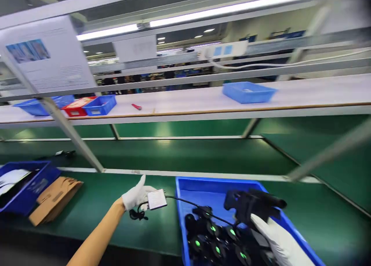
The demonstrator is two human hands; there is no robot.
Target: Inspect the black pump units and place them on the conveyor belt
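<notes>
A worker's white-gloved left hand (140, 196) grips a small white-faced box (157, 199), thumb raised and fingers wrapped behind it, above a green work surface (110, 204). A tangle of black cord (138, 215) hangs just below that hand, while a thin black cable (191, 202) runs from the box's far side toward the right hand, crossing the rim of a large blue tub (220, 183).

The gloved right hand (271, 237), blurred, clutches a dark black item (253, 206) over the tub; its fingers are partly hidden, and the cable's far end cannot be made out. To the left of the right hand, and lower, black devices (216, 239) marked with bright green spots crowd the tub.

Well to the left of the left hand, folded cardboard (56, 198) lies beside a blue bin (43, 187). Beyond both hands, a pale shelf (179, 100) bears a light-blue tray (249, 92), farther off than the right hand, and a small red object (136, 106), beyond the left.
</notes>
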